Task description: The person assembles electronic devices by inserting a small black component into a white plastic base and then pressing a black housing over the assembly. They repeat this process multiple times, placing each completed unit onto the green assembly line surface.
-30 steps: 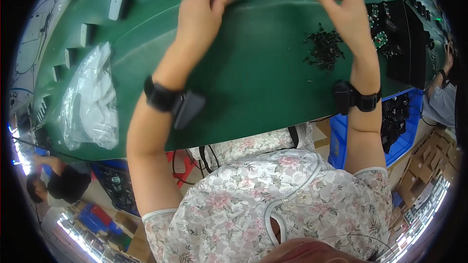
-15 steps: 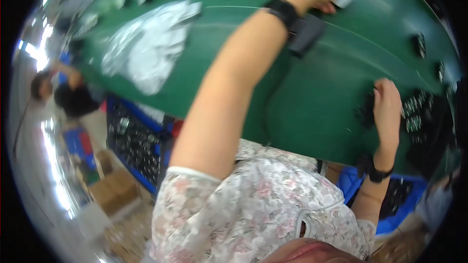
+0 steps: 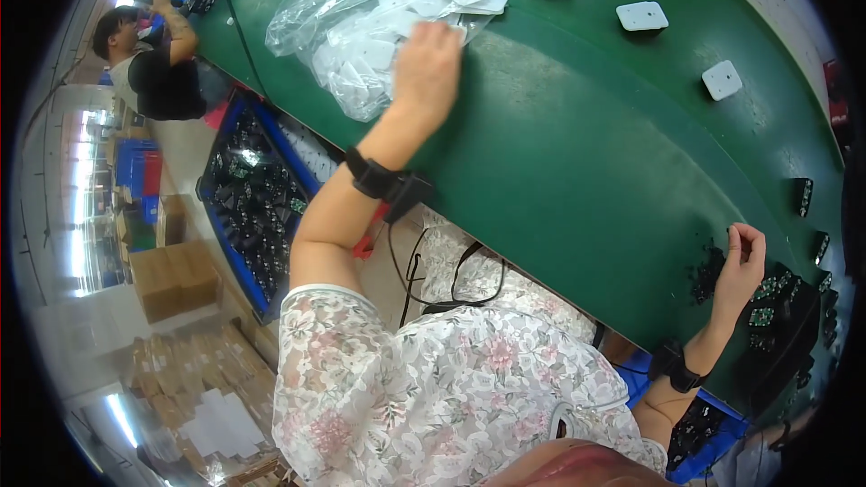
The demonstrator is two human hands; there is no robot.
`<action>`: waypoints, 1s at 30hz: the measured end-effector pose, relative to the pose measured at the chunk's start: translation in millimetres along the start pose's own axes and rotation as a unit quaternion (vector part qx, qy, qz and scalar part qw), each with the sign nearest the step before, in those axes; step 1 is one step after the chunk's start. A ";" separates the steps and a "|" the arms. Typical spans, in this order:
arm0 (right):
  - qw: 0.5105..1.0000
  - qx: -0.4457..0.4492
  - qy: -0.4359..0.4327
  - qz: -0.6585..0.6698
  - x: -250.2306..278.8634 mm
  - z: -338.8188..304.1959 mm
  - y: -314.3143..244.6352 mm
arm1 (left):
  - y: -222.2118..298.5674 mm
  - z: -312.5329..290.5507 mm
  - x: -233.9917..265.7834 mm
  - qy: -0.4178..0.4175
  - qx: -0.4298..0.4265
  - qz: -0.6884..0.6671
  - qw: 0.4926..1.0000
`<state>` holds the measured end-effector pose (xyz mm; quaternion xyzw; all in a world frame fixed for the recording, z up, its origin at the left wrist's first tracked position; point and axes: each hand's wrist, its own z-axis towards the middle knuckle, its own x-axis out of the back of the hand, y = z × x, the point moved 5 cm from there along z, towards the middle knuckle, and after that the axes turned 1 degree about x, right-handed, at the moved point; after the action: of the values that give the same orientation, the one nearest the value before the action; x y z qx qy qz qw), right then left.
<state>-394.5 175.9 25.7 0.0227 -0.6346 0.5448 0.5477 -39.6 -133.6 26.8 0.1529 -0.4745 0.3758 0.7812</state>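
Note:
My left hand (image 3: 428, 72) reaches onto a clear plastic bag (image 3: 293, 22) of loose white plates (image 3: 361, 50). Its fingers are bent together over the plates at the bag's right side; the fingertips are hidden, so what they grip cannot be made out. At the right, my right hand (image 3: 745, 257) is closed in a pinch, a tiny black part (image 3: 729, 231) showing at the fingertips. Beside it lies a scatter of small black parts (image 3: 706, 272). Just right of that hand sit several green circuit boards in black housings (image 3: 762, 316).
White-topped black boxes (image 3: 641, 16) stand spaced along the far side of the green table (image 3: 559, 144), with black housings (image 3: 802, 197) at the far right. A blue-rimmed bin (image 3: 248, 207) of black parts is at the left. Another person (image 3: 153, 72) sits beyond it.
My left hand has left a white-topped box at the far side and come left onto the bag of plates. My right hand stays by the black parts. The whole view has shifted.

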 end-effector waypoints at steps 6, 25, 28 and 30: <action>0.992 0.040 -0.042 0.109 -20.6 4.5 -29.7 | -53.0 -4.1 -10.1 0.004 -0.027 0.092 0.995; 0.869 -0.039 -0.077 0.487 -69.8 -0.1 -79.9 | 204.6 26.9 26.3 -0.198 0.022 -0.647 0.736; 0.872 -0.045 -0.086 0.480 -66.4 -1.5 -74.4 | 216.3 26.8 22.3 -0.189 0.010 -0.668 0.720; 0.879 -0.043 -0.087 0.466 -65.9 -2.4 -73.1 | 220.1 24.9 19.6 -0.196 0.006 -0.673 0.713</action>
<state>-320.9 110.6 26.5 -0.2519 -0.6402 0.7047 0.1734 -211.1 7.9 30.1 0.5070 -0.3862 -0.2849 0.7160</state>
